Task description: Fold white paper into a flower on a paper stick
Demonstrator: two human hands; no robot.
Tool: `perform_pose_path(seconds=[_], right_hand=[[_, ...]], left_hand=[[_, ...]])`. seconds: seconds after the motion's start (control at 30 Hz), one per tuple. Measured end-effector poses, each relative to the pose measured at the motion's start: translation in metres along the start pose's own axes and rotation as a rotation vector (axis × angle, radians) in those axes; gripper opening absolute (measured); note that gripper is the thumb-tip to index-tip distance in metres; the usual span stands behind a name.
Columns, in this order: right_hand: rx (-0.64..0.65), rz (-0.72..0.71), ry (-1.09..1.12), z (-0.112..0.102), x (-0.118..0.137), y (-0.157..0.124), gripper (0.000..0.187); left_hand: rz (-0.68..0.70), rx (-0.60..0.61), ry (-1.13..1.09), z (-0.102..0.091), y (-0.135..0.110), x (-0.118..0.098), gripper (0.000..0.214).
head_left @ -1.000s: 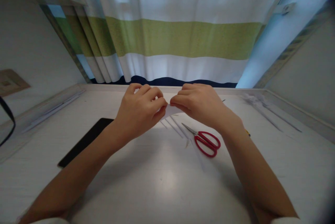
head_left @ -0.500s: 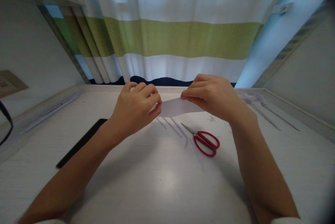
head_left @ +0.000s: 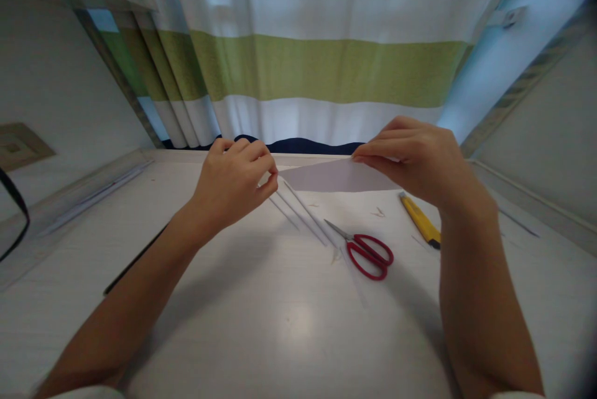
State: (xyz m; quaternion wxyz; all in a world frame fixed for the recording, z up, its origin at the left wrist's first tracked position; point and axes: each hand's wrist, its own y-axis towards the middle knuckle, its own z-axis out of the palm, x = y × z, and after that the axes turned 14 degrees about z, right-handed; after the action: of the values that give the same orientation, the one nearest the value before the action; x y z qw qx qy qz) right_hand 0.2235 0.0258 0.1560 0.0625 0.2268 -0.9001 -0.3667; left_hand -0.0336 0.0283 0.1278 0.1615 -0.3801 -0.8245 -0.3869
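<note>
A pale strip of paper (head_left: 333, 176) is stretched between my two hands above the far part of the white table. The fingertips of my left hand (head_left: 237, 178) pinch its narrow left end. My right hand (head_left: 410, 160) grips its upper edge further right, thumb against fingers. Below the paper, thin white sticks or rolled paper tubes (head_left: 303, 219) lie side by side, their far ends close to my left hand. Red-handled scissors (head_left: 368, 253) rest to their right, blades pointing away to the left. Beside my right wrist lies a yellow box cutter (head_left: 420, 219), partly hidden by the arm.
A black flat object (head_left: 135, 262) lies partly behind my left forearm. Small scraps (head_left: 379, 212) are scattered near the scissors. White sheets or strips (head_left: 97, 197) lie along the left wall. A striped curtain (head_left: 326, 69) hangs behind the table's far edge.
My right hand has moved right and slightly up, my left hand slightly left, so more of the paper shows between them. The yellow box cutter has come into view.
</note>
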Motion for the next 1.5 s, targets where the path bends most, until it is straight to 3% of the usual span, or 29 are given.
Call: perform_pose_path(seconds=[0.3, 0.43, 0.57, 0.73, 0.9, 1.0, 1.17, 1.5], right_hand=[[-0.014, -0.019, -0.023, -0.002, 0.0, -0.001, 0.016], [-0.127, 0.014, -0.067, -0.004, -0.017, -0.004, 0.015], [-0.255, 0.145, -0.019, -0.004, -0.031, -0.007, 0.012], [-0.244, 0.176, 0.151, -0.001, -0.019, -0.005, 0.009], [-0.282, 0.322, 0.587, 0.007, 0.003, 0.001, 0.007], [-0.216, 0.385, 0.784, 0.017, 0.01, 0.005, 0.008], [-0.109, 0.395, 0.866, 0.031, 0.018, 0.009, 0.007], [0.084, 0.401, 0.921, 0.026, 0.016, 0.008, 0.01]], left_hand=[[-0.026, 0.022, -0.017, 0.0, 0.0, 0.002, 0.018], [-0.109, 0.081, 0.014, 0.006, -0.006, 0.014, 0.019], [-0.19, 0.133, -0.052, 0.01, -0.009, 0.023, 0.019], [-0.176, 0.185, -0.339, 0.012, -0.005, 0.016, 0.031], [-0.231, 0.23, -0.757, 0.016, -0.004, 0.009, 0.044], [-0.18, 0.259, -0.963, 0.013, -0.003, 0.006, 0.044], [-0.077, 0.181, -1.171, 0.006, 0.002, 0.002, 0.034], [-0.298, -0.104, -1.242, 0.016, -0.003, 0.009, 0.019]])
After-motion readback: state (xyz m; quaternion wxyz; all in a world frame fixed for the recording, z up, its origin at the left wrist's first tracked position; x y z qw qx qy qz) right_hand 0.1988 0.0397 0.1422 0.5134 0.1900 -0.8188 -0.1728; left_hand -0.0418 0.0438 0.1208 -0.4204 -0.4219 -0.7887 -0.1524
